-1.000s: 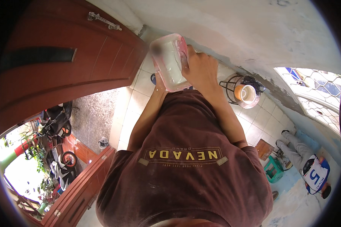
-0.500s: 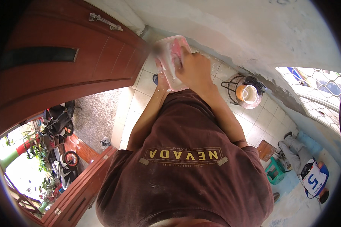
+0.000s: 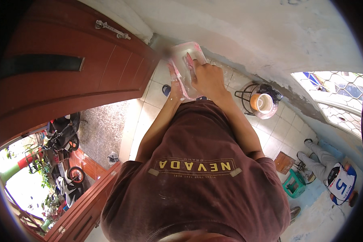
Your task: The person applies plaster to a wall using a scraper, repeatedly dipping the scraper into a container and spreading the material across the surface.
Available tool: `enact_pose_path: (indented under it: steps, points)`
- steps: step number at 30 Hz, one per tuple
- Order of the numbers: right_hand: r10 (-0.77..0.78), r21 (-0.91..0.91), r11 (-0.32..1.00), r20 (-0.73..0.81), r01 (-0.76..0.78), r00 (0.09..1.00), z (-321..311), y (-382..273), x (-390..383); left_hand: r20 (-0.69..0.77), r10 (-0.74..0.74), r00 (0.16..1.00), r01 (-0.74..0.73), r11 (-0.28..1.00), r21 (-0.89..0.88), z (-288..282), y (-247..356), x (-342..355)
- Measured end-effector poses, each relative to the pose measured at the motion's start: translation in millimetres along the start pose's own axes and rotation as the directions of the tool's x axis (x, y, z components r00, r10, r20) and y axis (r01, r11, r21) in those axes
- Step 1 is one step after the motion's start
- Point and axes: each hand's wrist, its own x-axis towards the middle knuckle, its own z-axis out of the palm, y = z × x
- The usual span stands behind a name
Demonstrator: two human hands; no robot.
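Note:
In front of my chest is an oblong plastic tray [image 3: 197,49] with a pink rim and white paste smeared inside. My left hand [image 3: 176,86] is closed on its left side, paste spotting the skin. Over the tray's inside, my right hand [image 3: 209,78] is closed around a small flat pinkish tool [image 3: 189,60], coated in white. The tool's exact kind is hard to make out, since the fingers cover part of it.
To the right, a stool [image 3: 266,113] bears an orange-and-white tub [image 3: 263,103] and a black plastic bag [image 3: 271,92]. A brown door [image 3: 109,64] stands at left, a patched wall [image 3: 238,36] ahead. A green stool [image 3: 295,184] and another person [image 3: 339,181] are behind right.
My right hand has shifted slightly down with the tool, and the tray has tilted so more of its inside shows. The other person's upper body has moved a little.

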Motion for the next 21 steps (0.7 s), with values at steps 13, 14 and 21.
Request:
enact_pose_path:
  steps: [13,14,21]
  points:
    - [0.056,0.095,0.993,0.102,-0.066,0.993,-18.1,-3.7,-7.4,0.01,0.01,1.0,-0.009,0.999,-0.043,-14.6,-0.2,-7.3]
    - [0.056,0.119,0.991,0.076,-0.064,0.996,-18.4,-0.7,-8.6,0.035,0.012,0.999,-0.01,0.998,-0.069,-16.2,-0.6,-9.0]
    - [0.091,0.166,0.981,0.078,-0.103,0.993,1.4,8.7,-17.3,-0.001,-0.033,0.999,0.033,0.999,-0.023,-2.9,4.6,-11.0]
